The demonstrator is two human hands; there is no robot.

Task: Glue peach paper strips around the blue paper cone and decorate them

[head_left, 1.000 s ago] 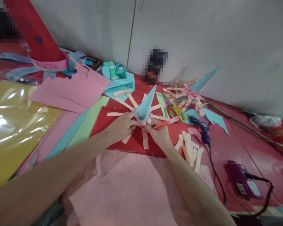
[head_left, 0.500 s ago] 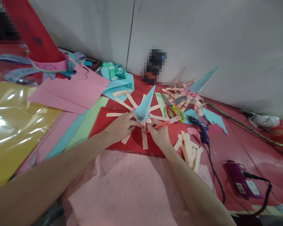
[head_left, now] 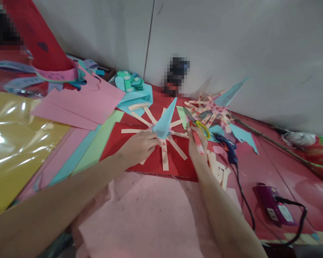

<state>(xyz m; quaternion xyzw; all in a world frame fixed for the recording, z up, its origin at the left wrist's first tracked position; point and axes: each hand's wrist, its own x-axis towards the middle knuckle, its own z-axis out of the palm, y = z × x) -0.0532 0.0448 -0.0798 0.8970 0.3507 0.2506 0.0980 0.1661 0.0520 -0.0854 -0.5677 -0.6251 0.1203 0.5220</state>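
A light blue paper cone [head_left: 164,120] stands amid cream paper strips that spread out from its base like rays. One paper strip [head_left: 164,154] points toward me and bears a red "A" and "a". My left hand [head_left: 141,147] is closed at the cone's base, its fingertips pinching the upper left edge of that lettered strip. To the right, clear of the lettered strip, my right hand [head_left: 197,147] grips a red-orange marker [head_left: 198,142]. Under the craft lies a red board [head_left: 118,148].
Yellow-handled scissors [head_left: 203,129] and a blue glue gun [head_left: 230,147] lie to the right, near loose cream strips [head_left: 219,168]. A purple power strip [head_left: 276,204] sits at far right. Behind is a second cone craft [head_left: 218,107]. Pink sheets [head_left: 80,104] and a yellow plastic-wrapped pack [head_left: 18,143] lie left.
My right hand has moved right with the marker, away from the lettered strip, uncovering the letters and a neighbouring strip. My left hand stays nearly in place.
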